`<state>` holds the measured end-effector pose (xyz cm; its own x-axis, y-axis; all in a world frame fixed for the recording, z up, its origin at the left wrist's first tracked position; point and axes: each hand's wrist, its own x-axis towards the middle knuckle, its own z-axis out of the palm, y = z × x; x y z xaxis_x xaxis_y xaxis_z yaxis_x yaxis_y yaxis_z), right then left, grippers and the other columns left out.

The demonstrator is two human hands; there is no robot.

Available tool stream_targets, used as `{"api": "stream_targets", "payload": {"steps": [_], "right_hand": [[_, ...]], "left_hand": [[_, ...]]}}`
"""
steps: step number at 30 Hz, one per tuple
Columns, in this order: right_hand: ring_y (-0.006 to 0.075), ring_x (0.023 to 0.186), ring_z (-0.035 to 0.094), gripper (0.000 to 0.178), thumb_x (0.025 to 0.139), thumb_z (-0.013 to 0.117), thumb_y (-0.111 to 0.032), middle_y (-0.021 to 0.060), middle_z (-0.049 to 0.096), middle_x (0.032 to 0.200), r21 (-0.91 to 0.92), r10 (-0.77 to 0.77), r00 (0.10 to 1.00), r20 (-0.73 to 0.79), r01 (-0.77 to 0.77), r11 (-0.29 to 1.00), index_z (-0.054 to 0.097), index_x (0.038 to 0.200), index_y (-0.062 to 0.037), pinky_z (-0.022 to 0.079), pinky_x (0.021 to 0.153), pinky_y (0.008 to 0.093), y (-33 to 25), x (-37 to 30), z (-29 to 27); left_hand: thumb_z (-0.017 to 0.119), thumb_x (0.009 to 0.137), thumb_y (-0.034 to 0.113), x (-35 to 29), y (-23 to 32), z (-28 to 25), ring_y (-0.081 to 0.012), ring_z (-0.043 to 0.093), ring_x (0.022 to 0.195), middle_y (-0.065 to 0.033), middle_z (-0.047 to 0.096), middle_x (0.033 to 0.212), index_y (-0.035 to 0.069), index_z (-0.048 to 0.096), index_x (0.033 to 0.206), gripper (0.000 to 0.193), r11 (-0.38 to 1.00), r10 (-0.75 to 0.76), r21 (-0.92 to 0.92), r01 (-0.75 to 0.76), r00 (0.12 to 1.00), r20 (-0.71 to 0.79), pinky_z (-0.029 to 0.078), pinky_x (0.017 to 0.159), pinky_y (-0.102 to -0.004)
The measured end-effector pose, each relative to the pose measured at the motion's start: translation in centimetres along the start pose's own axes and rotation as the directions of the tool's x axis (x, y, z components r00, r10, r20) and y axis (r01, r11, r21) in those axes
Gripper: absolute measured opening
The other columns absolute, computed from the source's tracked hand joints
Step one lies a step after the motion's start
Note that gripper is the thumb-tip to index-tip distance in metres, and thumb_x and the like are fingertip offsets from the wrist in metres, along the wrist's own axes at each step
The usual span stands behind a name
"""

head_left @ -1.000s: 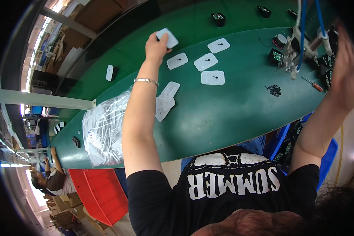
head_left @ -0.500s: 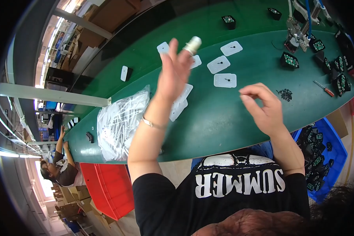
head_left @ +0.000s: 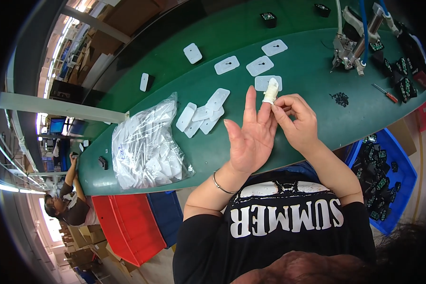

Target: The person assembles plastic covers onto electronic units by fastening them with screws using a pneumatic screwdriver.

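My left hand [head_left: 254, 142] is turned palm up above the near edge of the green table [head_left: 317, 104], its fingers stretched apart. One of its fingers wears a white finger wrap [head_left: 271, 91]. My right hand [head_left: 299, 124] pinches at the lower edge of that wrap, thumb and fingertips closed. Just beyond the wrapped fingertip lies a white plate [head_left: 260, 84], partly covered by it. More white plates with a dark screw in the middle, such as one plate [head_left: 260, 66], lie farther off. To the left of my hands is an overlapping group of white plates [head_left: 202, 113].
A clear bag of white plates [head_left: 149, 149] lies at left. Right of my hands are a heap of black screws [head_left: 340, 99], a screwdriver [head_left: 386, 93] and a metal fixture [head_left: 348, 52]. A blue bin [head_left: 404, 175] holds black circuit-board housings; a red bin [head_left: 128, 227] stands lower left. A co-worker [head_left: 73, 206] sits far left.
My left hand has come down and right from over the plates, toward my right hand. My right hand has moved slightly left and now pinches the finger wrap.
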<state>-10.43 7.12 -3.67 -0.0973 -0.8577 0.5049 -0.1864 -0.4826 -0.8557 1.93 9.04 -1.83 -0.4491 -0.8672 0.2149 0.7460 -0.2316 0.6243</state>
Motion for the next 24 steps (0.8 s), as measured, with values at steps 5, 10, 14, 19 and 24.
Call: {"api": "stream_targets", "payload": {"steps": [5, 10, 14, 19, 24], "right_hand": [[0.0142, 0.06, 0.058, 0.009, 0.077, 0.062, -0.002, 0.0068, 0.057, 0.078, -0.099, -0.068, 0.996, 0.054, 0.073, 0.992, 0.056, 0.084, -0.0005, 0.047, 0.05, 0.0241, -0.3, -0.1, -0.5], [0.013, 0.055, 0.057, 0.01, 0.076, 0.063, -0.002, 0.0063, 0.055, 0.075, -0.19, -0.109, 0.98, 0.169, 0.14, 0.972, 0.054, 0.08, -0.0008, 0.046, 0.048, 0.0238, -0.1, -0.6, -0.7], [0.0123, 0.051, 0.055, 0.012, 0.074, 0.064, -0.002, 0.006, 0.054, 0.074, -0.147, -0.133, 0.977, 0.164, 0.157, 0.977, 0.053, 0.078, -0.001, 0.046, 0.047, 0.0232, -0.5, -1.0, -0.6], [0.0124, 0.052, 0.055, 0.014, 0.073, 0.066, -0.001, 0.0062, 0.056, 0.075, -0.118, -0.155, 0.971, 0.183, 0.179, 0.977, 0.054, 0.08, -0.001, 0.046, 0.047, 0.0229, -0.5, -0.9, -0.7], [0.0132, 0.06, 0.057, 0.012, 0.076, 0.064, 0.0, 0.0075, 0.058, 0.077, -0.092, -0.082, 0.992, 0.095, 0.09, 0.992, 0.059, 0.086, 0.001, 0.047, 0.052, 0.0216, -1.4, -0.5, -1.0]], "left_hand": [[0.017, 0.08, 0.073, -0.5, -0.5, 0.4, -0.0262, 0.012, 0.134, -0.013, 0.009, 0.147, 0.022, -0.011, 0.141, 0.084, 0.996, 0.006, -0.085, -0.007, 1.0, -0.013, 0.006, 0.109, -0.0366], [0.018, 0.081, 0.072, -1.1, -0.5, 0.0, -0.0266, 0.02, 0.132, -0.0126, 0.016, 0.146, 0.029, 0.005, 0.142, 0.076, 0.988, -0.016, -0.156, 0.003, 0.997, -0.082, 0.012, 0.108, -0.0388], [0.018, 0.08, 0.073, -1.2, -0.7, -0.4, -0.0271, 0.021, 0.132, -0.0149, 0.013, 0.146, 0.024, -0.002, 0.142, 0.082, 1.0, 0.011, -0.018, -0.012, 1.0, -0.022, 0.013, 0.108, -0.0392], [0.031, 0.086, 0.061, -1.3, -1.3, -1.4, -0.0356, 0.009, 0.134, -0.0275, 0.003, 0.144, 0.002, -0.02, 0.136, 0.093, 0.754, 0.176, 0.61, -0.242, 0.97, 0.167, 0.011, 0.107, -0.04], [0.04, 0.081, 0.064, -1.2, -1.3, -1.9, -0.0416, 0.008, 0.133, -0.0341, 0.003, 0.14, -0.004, -0.019, 0.134, 0.104, 0.463, 0.239, 0.81, -0.36, 0.931, 0.278, 0.019, 0.105, -0.0447]]}}
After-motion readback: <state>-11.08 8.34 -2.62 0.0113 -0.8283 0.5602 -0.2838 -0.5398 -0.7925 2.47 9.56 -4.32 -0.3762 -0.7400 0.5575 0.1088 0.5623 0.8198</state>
